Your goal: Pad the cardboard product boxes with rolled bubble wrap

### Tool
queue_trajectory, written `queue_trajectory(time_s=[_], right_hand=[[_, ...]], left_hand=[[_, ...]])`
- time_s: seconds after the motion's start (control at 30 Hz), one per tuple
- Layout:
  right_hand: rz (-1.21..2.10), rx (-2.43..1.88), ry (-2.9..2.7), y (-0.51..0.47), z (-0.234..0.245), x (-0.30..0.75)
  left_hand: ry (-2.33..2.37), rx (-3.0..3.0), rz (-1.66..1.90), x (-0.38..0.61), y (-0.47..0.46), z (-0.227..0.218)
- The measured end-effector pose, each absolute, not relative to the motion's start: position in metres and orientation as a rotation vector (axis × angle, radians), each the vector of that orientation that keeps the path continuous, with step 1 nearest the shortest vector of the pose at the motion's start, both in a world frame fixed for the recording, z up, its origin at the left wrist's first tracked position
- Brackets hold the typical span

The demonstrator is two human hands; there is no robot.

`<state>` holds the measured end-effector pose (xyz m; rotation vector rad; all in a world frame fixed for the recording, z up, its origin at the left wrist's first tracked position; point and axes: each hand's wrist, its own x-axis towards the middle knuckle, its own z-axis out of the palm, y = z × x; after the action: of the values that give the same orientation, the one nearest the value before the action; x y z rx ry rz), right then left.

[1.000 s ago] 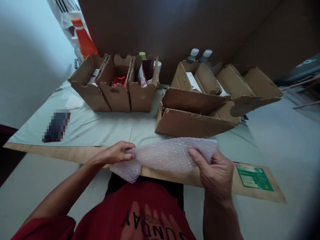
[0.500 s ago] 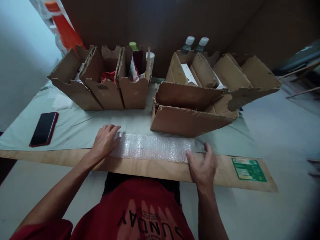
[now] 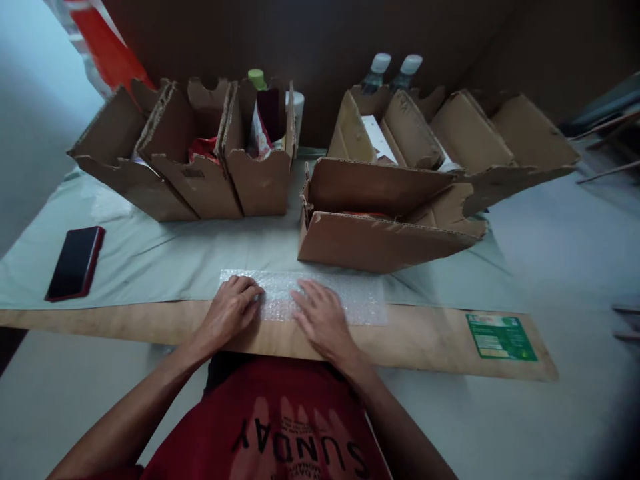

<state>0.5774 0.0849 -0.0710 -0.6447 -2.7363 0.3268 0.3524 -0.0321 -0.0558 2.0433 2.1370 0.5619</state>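
My left hand [image 3: 232,309], loosely curled, and right hand [image 3: 324,321], spread, pinch nothing, so uneven pressing could skew the wrap [image 3: 278,301] beneath.

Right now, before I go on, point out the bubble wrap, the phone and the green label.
Bubble wrap [image 3: 278,297]: head view, just left of the sheet's middle.
Phone [image 3: 74,264]: head view, middle of the dark screen.
Green label [image 3: 501,338]: head view, middle of the printed face.

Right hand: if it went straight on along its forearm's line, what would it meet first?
Beyond the bubble wrap, the right hand would probably meet the rightmost box of the left three, though height and depth are unclear.
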Motion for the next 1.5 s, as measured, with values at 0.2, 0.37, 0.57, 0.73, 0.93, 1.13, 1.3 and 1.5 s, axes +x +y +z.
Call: queue_trajectory(time_s=[0.2,0.37,0.57,0.73,0.93,1.13,1.3,1.5], right_hand=[[0.021,-1.312,-2.421,0.136,-0.075,0.709],[0.037,-1.367,-2.369,0.152,-0.068,0.696],[0.206,-1.36,-2.288,0.148,-0.074,0.663],[0.655,-1.393,-1.989,0.123,-0.055,0.675],[1.413,-1.3,-1.869,0.063,-0.035,0.673],[1.69,-0.97,-2.132,0.017,-0.034,0.638],[2.072,-0.835,-2.134,0.001,-0.025,0.61],[2.473,-0.76,-1.67,0.011,-0.025,0.603]], left_hand=[[2.032,1.964,0.717,0.348,-0.031,-0.053],[2.526,1.801,0.791,0.338,-0.049,-0.05],[2.801,1.505,0.521,0.337,-0.061,-0.053],[2.59,1.351,0.831,0.341,-0.06,-0.043],[2.566,1.21,0.793,0.301,-0.057,-0.006],[2.505,1.849,0.384,0.28,0.041,0.006],[2.304,2.132,0.525,0.295,0.063,0.001],[1.593,1.659,0.857,0.318,-0.075,0.004]])
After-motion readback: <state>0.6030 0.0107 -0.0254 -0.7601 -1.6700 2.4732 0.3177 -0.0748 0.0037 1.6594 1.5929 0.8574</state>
